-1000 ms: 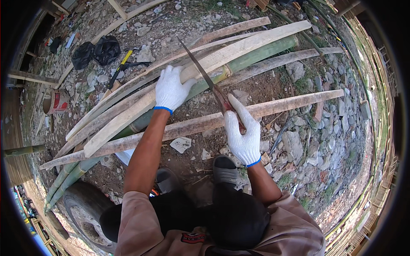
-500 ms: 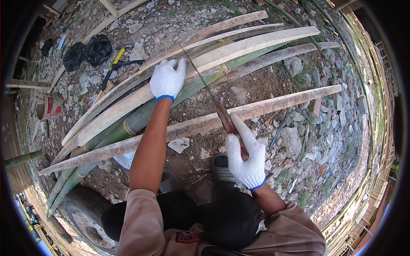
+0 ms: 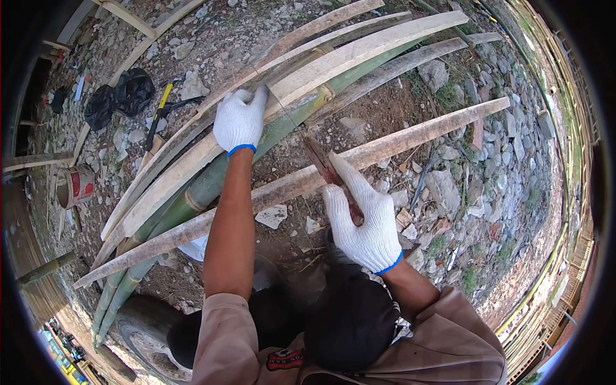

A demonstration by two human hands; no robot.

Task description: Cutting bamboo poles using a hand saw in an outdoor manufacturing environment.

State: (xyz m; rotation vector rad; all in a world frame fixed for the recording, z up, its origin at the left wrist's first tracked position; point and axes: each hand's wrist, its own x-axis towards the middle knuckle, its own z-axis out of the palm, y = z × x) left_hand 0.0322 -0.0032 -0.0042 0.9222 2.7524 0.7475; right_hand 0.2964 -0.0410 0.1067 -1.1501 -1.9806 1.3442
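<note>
My left hand [image 3: 238, 123], in a white knit glove with a blue cuff, is closed over a pale wooden plank [image 3: 378, 48]. My right hand [image 3: 367, 226], gloved the same way, grips the wooden handle of a handsaw [image 3: 317, 158]. The saw's thin blade slants up and left across the pale plank, just right of my left fingers. Beneath the plank runs a green bamboo pole [image 3: 274, 133]. Other rough boards [image 3: 327, 24] lie beyond it. Nearer me, a weathered plank [image 3: 410, 139] crosses under the saw handle.
A hammer with a yellow-and-black handle [image 3: 164, 102] lies beyond the boards, near black plastic bags [image 3: 135, 91]. A tin can [image 3: 76, 186] is at far left. Rubble and stones [image 3: 443, 192] cover the ground to the right. A tyre [image 3: 151, 330] sits at lower left.
My right hand has drawn the saw toward me, with its handle now lower and left. My left hand stays on the pale plank. The whole view has shifted slightly.
</note>
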